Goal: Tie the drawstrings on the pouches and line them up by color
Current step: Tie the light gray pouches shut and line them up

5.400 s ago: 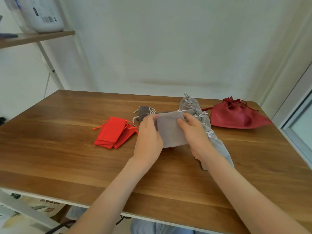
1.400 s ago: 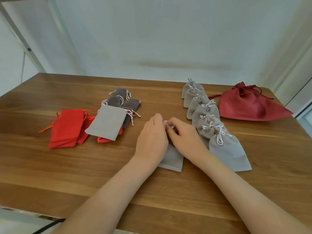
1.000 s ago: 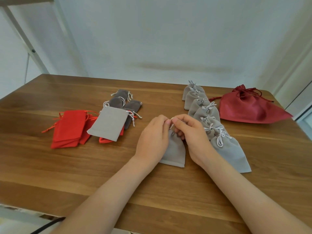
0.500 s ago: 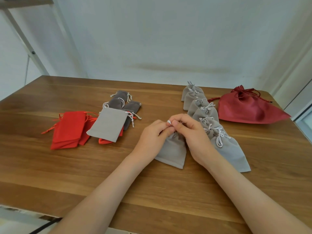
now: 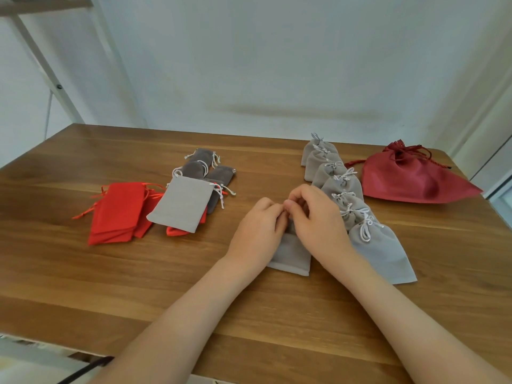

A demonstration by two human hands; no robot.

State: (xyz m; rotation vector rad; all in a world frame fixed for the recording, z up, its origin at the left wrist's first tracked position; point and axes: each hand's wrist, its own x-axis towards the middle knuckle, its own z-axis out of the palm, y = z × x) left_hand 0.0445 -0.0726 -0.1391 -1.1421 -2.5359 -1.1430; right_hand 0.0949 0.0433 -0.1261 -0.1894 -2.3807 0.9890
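Lying half-hidden: pale grey pouch

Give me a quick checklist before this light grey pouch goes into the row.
1. Grip: ok, left hand and right hand pinch the held light grey pouch at its neck.
2. Knot finished: cannot tell, fingers hide the drawstring.
3. Row of tied light grey pouches in line: ok.
4. Room at the row's near end: ok, bare table there.
5. All light grey pouches tied: not ok, loose light grey pouch lies flat, partly on the red pouches.
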